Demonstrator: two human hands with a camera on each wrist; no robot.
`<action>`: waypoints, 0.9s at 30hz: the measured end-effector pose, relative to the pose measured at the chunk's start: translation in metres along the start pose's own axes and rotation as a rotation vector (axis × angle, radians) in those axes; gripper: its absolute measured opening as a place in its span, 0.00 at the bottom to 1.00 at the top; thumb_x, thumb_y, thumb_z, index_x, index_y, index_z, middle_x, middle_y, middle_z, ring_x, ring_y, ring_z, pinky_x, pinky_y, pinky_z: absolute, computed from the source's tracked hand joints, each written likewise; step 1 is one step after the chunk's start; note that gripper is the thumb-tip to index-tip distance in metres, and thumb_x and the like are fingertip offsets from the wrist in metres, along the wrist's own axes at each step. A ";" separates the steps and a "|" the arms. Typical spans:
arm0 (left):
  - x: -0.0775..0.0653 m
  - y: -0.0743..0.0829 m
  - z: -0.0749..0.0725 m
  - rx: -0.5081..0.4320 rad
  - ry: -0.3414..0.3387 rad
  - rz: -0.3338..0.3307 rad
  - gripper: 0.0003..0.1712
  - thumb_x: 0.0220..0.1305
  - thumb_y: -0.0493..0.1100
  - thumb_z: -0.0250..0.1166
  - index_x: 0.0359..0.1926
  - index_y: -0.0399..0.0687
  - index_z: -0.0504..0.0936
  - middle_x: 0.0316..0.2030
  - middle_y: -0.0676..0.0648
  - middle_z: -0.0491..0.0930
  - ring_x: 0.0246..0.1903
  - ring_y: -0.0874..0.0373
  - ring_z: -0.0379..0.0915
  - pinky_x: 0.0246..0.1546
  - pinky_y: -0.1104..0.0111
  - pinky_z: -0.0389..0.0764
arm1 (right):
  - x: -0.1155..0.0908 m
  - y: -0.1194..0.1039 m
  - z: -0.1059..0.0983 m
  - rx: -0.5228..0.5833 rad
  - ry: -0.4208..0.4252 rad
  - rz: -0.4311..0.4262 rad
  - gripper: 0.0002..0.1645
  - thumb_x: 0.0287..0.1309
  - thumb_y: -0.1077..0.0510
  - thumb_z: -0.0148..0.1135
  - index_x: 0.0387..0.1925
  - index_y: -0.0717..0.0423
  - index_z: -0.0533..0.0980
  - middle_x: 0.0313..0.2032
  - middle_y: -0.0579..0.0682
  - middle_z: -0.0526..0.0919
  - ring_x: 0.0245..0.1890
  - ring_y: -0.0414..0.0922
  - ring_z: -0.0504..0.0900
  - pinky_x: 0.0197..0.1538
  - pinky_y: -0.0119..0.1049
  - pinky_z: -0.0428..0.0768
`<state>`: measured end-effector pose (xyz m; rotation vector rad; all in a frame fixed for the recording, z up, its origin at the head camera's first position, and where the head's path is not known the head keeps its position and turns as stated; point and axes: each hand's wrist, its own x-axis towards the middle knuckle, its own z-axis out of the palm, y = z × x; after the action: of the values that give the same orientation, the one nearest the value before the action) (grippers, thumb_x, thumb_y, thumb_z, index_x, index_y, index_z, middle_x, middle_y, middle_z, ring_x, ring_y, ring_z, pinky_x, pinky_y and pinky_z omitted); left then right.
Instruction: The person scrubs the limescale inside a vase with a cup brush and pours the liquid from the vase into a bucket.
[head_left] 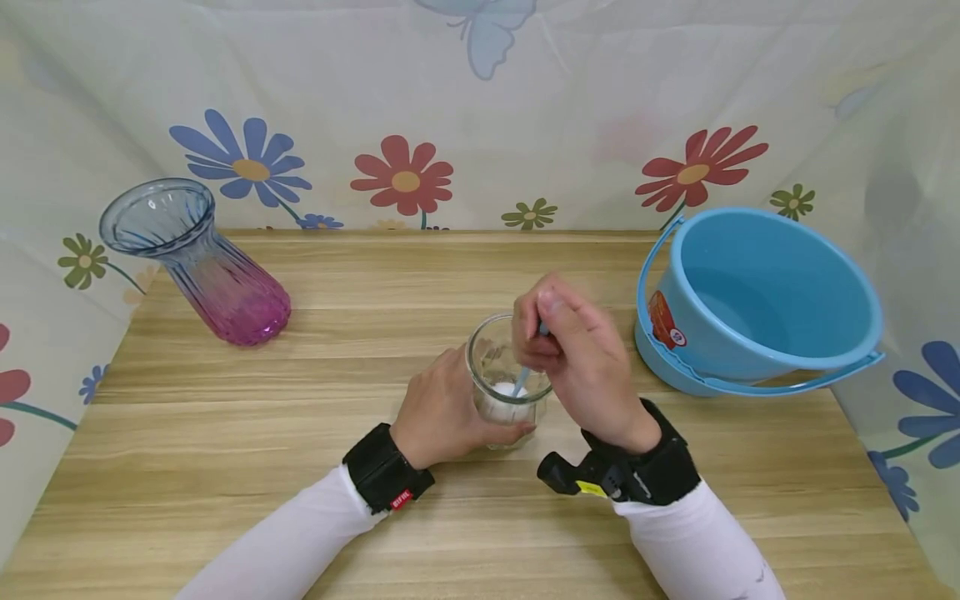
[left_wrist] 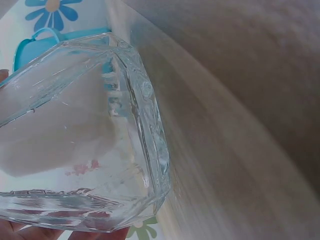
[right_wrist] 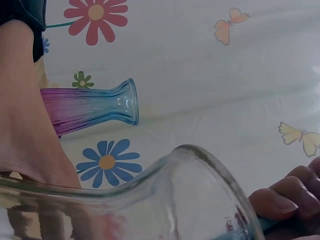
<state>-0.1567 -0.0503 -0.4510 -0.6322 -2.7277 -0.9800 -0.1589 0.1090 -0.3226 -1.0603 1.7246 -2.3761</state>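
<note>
My left hand grips a clear glass jar from the left side, low on its body. Some white contents show at the jar's bottom; whether powder or liquid I cannot tell. Above the rim, my right hand holds a thin blue stick-like handle in curled fingers. It slants down into the jar, and its lower end is not clear. The left wrist view shows the jar's thick faceted glass up close. In the right wrist view the jar's flared neck lies beside the right fingers.
At the back left stands a ribbed glass vase, blue above and pink below. A light blue bucket with its handle down stands on the right. A flowered curtain hangs behind the wooden table.
</note>
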 end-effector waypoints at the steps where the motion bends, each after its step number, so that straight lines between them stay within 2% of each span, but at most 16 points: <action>1: 0.000 0.000 0.000 -0.001 -0.001 0.004 0.57 0.31 0.81 0.67 0.61 0.57 0.67 0.40 0.55 0.78 0.35 0.66 0.70 0.27 0.65 0.79 | 0.000 0.000 0.000 -0.017 -0.003 0.013 0.20 0.75 0.63 0.29 0.26 0.59 0.64 0.19 0.47 0.56 0.17 0.43 0.55 0.20 0.38 0.52; 7: 0.000 0.000 0.000 -0.018 -0.015 0.014 0.55 0.32 0.80 0.68 0.59 0.55 0.68 0.38 0.55 0.77 0.33 0.64 0.70 0.25 0.64 0.79 | 0.000 -0.001 0.001 -0.125 -0.016 0.080 0.21 0.73 0.63 0.29 0.21 0.59 0.58 0.17 0.47 0.58 0.16 0.47 0.55 0.19 0.38 0.54; 14: 0.000 0.000 -0.001 0.006 -0.006 0.010 0.54 0.31 0.80 0.68 0.57 0.58 0.68 0.37 0.58 0.76 0.33 0.67 0.69 0.25 0.67 0.78 | 0.000 -0.001 0.002 -0.214 -0.038 0.116 0.22 0.72 0.62 0.32 0.19 0.57 0.57 0.17 0.48 0.57 0.15 0.49 0.56 0.18 0.36 0.55; 21: 0.001 0.000 -0.001 -0.012 -0.014 0.026 0.53 0.32 0.79 0.69 0.56 0.52 0.70 0.37 0.56 0.75 0.34 0.64 0.70 0.26 0.62 0.80 | -0.001 0.000 0.002 -0.219 -0.076 0.156 0.22 0.72 0.63 0.33 0.18 0.58 0.56 0.17 0.51 0.56 0.16 0.47 0.57 0.20 0.33 0.55; 27: 0.002 0.000 -0.001 -0.014 -0.018 0.028 0.53 0.33 0.78 0.69 0.56 0.53 0.69 0.37 0.57 0.75 0.34 0.65 0.70 0.25 0.62 0.81 | 0.000 -0.002 0.000 -0.241 -0.086 0.184 0.22 0.73 0.61 0.33 0.19 0.58 0.56 0.17 0.51 0.56 0.16 0.47 0.57 0.20 0.33 0.55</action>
<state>-0.1579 -0.0503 -0.4492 -0.6831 -2.7224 -0.9922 -0.1582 0.1096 -0.3210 -0.9636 2.0176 -2.0245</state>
